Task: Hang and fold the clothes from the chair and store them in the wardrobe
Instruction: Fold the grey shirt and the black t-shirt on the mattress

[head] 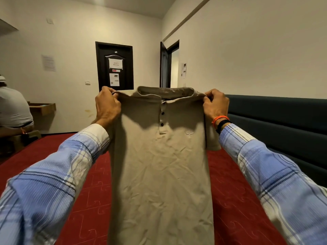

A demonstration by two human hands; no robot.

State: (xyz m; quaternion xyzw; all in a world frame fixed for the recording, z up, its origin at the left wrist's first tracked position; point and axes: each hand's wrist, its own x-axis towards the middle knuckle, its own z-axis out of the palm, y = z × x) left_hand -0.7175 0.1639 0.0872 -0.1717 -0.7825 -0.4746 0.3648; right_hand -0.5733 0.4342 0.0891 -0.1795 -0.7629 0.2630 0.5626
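Two hands pinching creased beige polo — shoulders, soft knit

Bedroom in a hostel or guest house, by the look. Red patterned bedspread on a bed, dark padded headboard right of it. Beyond the bed, a dark closed door with taped paper notices; another notice on the wall left of the door.

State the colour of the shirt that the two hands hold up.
The shirt is beige, with dark buttons; the head view shows it.
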